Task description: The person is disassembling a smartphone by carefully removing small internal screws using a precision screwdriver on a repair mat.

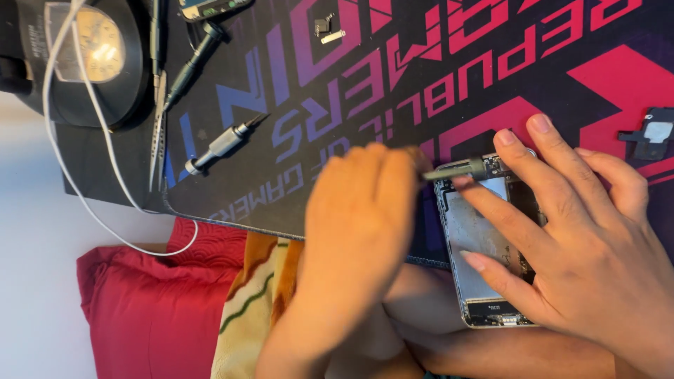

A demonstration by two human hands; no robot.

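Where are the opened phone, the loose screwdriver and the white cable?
opened phone (472, 238): head view, on its bare metal inner plate.
loose screwdriver (223, 144): head view, on its silver handle, lying on the mat.
white cable (105, 130): head view, on the run crossing the mat's corner.

Scuffed metal phone shell (472, 231), matt mat (393, 70)

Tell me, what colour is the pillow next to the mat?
The pillow is red, seen best in the head view, lower left, below the mat.

One head camera looks steeply down, close above the desk mat (435, 77).
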